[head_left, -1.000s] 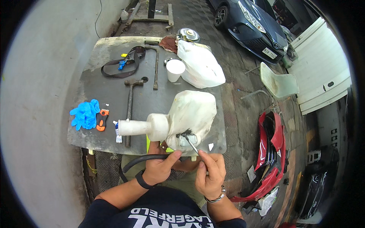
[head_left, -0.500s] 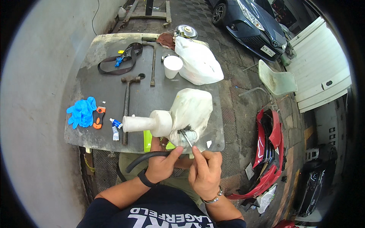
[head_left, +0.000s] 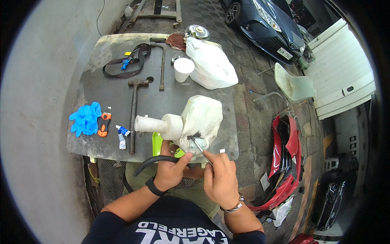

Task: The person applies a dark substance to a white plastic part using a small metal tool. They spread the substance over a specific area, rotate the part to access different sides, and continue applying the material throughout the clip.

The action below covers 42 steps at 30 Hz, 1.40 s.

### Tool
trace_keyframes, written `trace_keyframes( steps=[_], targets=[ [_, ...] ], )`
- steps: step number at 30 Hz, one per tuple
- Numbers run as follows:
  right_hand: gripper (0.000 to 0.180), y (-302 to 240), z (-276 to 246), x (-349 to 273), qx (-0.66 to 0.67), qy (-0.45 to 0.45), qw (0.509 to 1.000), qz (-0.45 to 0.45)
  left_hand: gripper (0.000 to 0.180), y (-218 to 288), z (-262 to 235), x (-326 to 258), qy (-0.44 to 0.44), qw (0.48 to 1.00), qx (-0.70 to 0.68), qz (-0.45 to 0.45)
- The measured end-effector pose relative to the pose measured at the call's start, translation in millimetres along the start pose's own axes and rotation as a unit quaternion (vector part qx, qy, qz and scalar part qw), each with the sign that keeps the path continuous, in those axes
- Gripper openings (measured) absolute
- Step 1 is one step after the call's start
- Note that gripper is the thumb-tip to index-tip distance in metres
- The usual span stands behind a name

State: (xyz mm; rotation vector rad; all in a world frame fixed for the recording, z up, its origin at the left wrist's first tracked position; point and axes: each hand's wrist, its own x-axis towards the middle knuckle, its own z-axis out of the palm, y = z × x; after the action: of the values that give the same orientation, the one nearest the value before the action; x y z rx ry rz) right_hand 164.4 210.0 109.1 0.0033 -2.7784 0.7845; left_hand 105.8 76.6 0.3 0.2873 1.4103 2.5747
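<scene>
A translucent white plastic tank (head_left: 202,114) with a wide neck pointing left rests at the table's near edge. Close to its near end is a pale patch with a black smear (head_left: 195,136). My left hand (head_left: 168,173) grips the tank from below, its fingers partly hidden behind the tank and its thumb near the edge. Across that hand curves a black rubber hose (head_left: 152,161). Between the thumb and fingers of my right hand (head_left: 221,179) is a thin metal rod (head_left: 200,147), slanted, its tip against the smeared patch. The rod's rear end is hidden in my palm.
On the table (head_left: 109,93) lie a hammer (head_left: 134,110), a second long-handled tool (head_left: 162,67), blue gloves (head_left: 86,118), an orange cutter (head_left: 104,124), small tubes (head_left: 122,136), a strap (head_left: 140,67), a white cup (head_left: 184,70) and a plastic bag (head_left: 211,67). A red bumper (head_left: 290,162) stands right.
My right hand has shifted slightly up and right, and more of the rod shows. The tip stays at the smeared patch. The left hand keeps its hold; the whole view has shifted slightly.
</scene>
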Motion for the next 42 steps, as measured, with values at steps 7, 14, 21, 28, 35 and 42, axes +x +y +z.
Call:
trace_keyframes(
  steps=[7, 14, 21, 28, 35, 42],
  targets=[
    [0.032, 15.2, -4.9, 4.6, -0.029, 0.015, 0.999, -0.022, 0.077, -1.5, -1.7, 1.0, 0.002, 1.000, 0.003, -0.010],
    [0.032, 26.5, -7.0, 8.0, -0.072, 0.048, 0.991, -0.103, 0.074, 0.5, -1.4, 0.6, 0.001, 0.999, -0.021, -0.033],
    [0.035, 29.7, -18.2, 13.8, -0.102, 0.043, 0.983, -0.150, 0.072, 6.2, 0.2, 0.5, -0.003, 0.997, -0.050, -0.065],
    [0.034, 44.6, -29.9, 27.5, -0.036, 0.023, 0.989, -0.143, 0.072, 8.7, -3.9, -1.8, -0.016, 0.990, -0.082, -0.114],
    [0.034, 55.4, -46.0, 40.1, -0.023, -0.044, 0.984, -0.170, 0.075, 16.3, -8.7, 2.3, -0.048, 0.986, -0.077, -0.137],
    [0.035, 54.2, -67.9, 63.3, -0.050, -0.090, 0.964, -0.246, 0.075, 17.8, -13.6, -2.4, -0.062, 0.981, -0.091, -0.162]
  ],
)
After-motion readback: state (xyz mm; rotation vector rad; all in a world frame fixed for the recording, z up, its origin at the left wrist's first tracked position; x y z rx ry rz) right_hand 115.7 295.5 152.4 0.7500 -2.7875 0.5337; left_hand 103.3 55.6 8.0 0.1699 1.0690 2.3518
